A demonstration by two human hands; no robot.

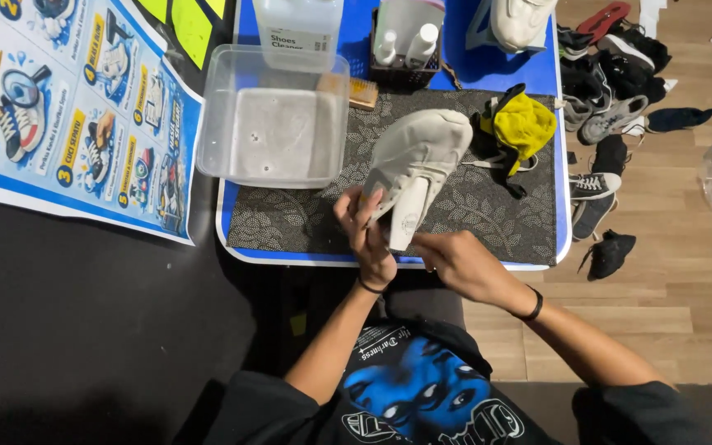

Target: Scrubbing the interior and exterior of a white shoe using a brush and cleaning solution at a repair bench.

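Note:
A white sneaker (418, 152) lies on a dark patterned mat (488, 222), toe pointing away from me, its tongue pulled out toward me. My left hand (364, 235) grips the sneaker's left side near the opening. My right hand (459, 259) sits just below the tongue at the mat's near edge, fingers curled; what it holds is hidden.
A clear plastic tub (278, 115) with water stands left of the sneaker. A brush (363, 92), a cleaner jug (298, 29), a basket of bottles (405, 45) and another white shoe (517, 21) stand behind. Yellow cloth (525, 124) lies right. Several shoes (611, 115) litter the floor.

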